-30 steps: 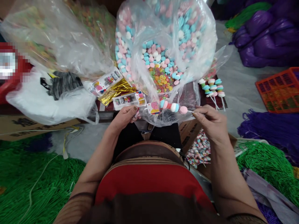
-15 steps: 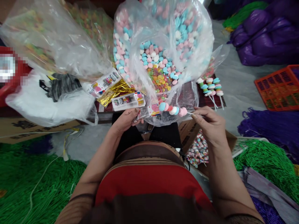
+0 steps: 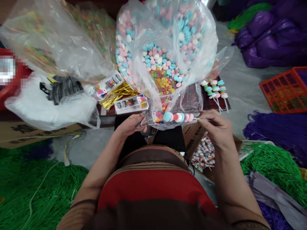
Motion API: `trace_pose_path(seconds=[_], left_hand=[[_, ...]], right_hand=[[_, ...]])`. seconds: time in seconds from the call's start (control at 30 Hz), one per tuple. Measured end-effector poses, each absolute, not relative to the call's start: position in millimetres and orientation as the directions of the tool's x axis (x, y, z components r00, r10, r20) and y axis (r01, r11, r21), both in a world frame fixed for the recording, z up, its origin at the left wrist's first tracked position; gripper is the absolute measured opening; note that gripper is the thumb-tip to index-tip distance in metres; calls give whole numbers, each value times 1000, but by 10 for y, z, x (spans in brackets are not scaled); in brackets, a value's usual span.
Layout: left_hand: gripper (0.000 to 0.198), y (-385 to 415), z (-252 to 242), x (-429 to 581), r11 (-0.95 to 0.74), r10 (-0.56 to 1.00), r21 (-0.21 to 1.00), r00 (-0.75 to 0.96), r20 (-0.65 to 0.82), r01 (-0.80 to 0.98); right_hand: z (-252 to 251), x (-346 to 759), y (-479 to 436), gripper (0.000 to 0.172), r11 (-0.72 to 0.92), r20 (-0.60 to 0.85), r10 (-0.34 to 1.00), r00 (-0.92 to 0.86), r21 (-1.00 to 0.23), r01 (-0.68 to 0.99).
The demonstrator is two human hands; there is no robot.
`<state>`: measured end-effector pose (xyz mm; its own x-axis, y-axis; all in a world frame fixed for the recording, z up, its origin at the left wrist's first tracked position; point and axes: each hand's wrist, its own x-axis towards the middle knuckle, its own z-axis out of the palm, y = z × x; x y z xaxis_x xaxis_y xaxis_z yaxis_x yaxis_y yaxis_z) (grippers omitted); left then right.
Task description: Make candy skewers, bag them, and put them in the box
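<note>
My right hand (image 3: pixel 217 124) pinches the white stick of a candy skewer (image 3: pixel 178 117), threaded with pink, blue, white and red sweets and lying nearly level. Its blue end is at the printed end of a small clear plastic bag (image 3: pixel 157 117); whether the tip is inside I cannot tell. The other end of that bag is closed in the fingers of my left hand (image 3: pixel 130 125). Just beyond my hands, a large clear bag (image 3: pixel 141 60) holds loose pink, blue and white sweets and gummy rings. Finished-looking candy skewers (image 3: pixel 217 88) lie at the table's right corner.
Stacked printed bags (image 3: pixel 131 103) and gold twist ties (image 3: pixel 118 95) lie left of centre. A white plastic bag (image 3: pixel 45 105) sits further left. Below my right arm, a cardboard box (image 3: pixel 193 135) contains wrapped sweets. An orange crate (image 3: pixel 283 91) stands on the floor at right.
The skewer's blue end has dropped toward me, so the stick now lies more level and in line with the small bag. Both hands keep their holds.
</note>
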<state>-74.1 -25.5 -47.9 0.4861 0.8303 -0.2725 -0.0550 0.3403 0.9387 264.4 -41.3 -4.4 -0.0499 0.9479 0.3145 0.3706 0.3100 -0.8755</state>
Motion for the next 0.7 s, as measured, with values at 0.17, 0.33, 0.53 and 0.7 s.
trace_pose_path(seconds=[0.17,0.33,0.53,0.7], left_hand=[[69,-291,-485,-723,452,767,873,579,-275,-183],[66,-330,-471,-674,537,715,809,638,-286,-239],[65,-334,-561,-620,585,661,776,692,-291,-233],[67,-337,-574,-613,583,660,786,684,-311,-206]], right_hand=[[-57,2671,-391,15,324,321,945,-70,-879,350],[-121,2709,-374,16,327,342,940,-6,-895,304],[-97,2677,-402,18,322,328,944,-31,-901,291],[-75,2674,-401,20,326,334,942,-42,-874,361]])
